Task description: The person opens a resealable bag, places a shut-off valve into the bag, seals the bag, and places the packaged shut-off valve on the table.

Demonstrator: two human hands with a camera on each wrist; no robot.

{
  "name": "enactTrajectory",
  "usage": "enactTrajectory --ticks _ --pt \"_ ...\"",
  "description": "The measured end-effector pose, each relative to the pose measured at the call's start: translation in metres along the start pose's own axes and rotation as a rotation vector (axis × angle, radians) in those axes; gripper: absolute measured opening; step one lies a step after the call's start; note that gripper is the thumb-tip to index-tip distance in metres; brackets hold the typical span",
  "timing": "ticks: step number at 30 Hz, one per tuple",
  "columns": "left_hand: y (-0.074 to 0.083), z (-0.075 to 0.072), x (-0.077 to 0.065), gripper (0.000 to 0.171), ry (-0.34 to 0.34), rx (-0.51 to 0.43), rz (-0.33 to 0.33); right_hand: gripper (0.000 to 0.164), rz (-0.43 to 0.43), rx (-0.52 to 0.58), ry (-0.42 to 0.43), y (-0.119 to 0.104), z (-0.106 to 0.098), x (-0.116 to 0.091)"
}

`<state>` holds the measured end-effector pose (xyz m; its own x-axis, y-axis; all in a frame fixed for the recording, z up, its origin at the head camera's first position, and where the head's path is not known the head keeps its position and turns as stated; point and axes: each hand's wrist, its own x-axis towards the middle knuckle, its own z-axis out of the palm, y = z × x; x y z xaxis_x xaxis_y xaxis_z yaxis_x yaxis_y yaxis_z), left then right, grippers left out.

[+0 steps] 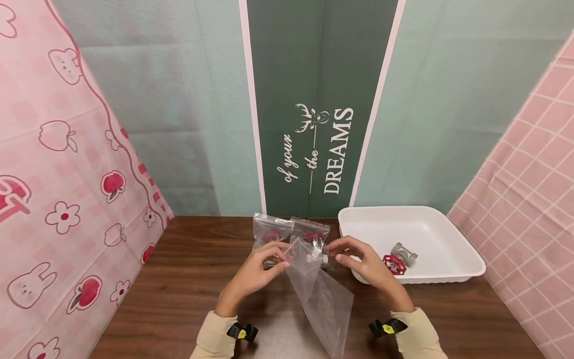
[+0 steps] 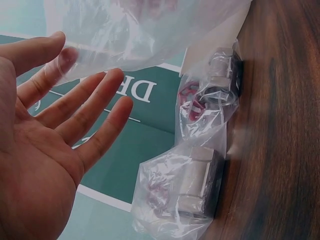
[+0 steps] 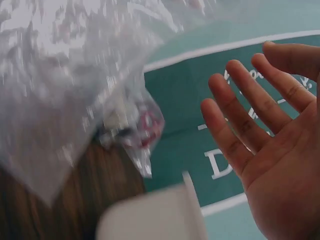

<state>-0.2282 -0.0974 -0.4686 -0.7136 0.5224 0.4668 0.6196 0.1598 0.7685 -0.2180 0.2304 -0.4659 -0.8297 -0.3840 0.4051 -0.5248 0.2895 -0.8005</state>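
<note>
Dark wood table [image 1: 188,279]; green backdrop [image 1: 179,124], pink cloths [image 1: 58,174].

In the middle of the head view an empty bag [image 1: 320,294] hangs over the desk [image 1: 188,279], between the left hand [image 1: 260,271] and the right hand [image 1: 365,264]. Behind it two filled bags [image 1: 289,232] stand side by side. At right, a tray [image 1: 430,234] on the desk contains a valve [image 1: 399,259].

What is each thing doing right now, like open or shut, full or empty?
Empty bag: held up at its top edge by both hands, hanging to the table.
Two bags behind: each holds a red-handled valve.
Tray: holds one loose valve.
Left hand: pinching the bag.
Right hand: pinching the bag.
</note>
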Motion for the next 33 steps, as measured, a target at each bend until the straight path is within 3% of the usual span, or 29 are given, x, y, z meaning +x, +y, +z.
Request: enactTrajectory --ticks 6,14,23,33 --pt "0.001 0.001 0.001 0.008 0.001 -0.002 -0.001 0.018 0.165 -0.225 0.062 0.005 -0.034 -0.003" --pt "0.002 -0.001 0.001 0.009 -0.002 -0.005 -0.008 0.033 0.432 -0.511 0.077 0.013 -0.084 -0.009" --pt "0.006 -0.002 0.004 0.009 0.008 0.003 0.002 0.042 0.658 -0.630 0.056 0.029 -0.111 -0.019" --pt "0.007 -0.004 0.005 0.010 0.005 0.002 0.001 0.050 0.786 -0.694 -0.076 0.038 -0.138 -0.012"
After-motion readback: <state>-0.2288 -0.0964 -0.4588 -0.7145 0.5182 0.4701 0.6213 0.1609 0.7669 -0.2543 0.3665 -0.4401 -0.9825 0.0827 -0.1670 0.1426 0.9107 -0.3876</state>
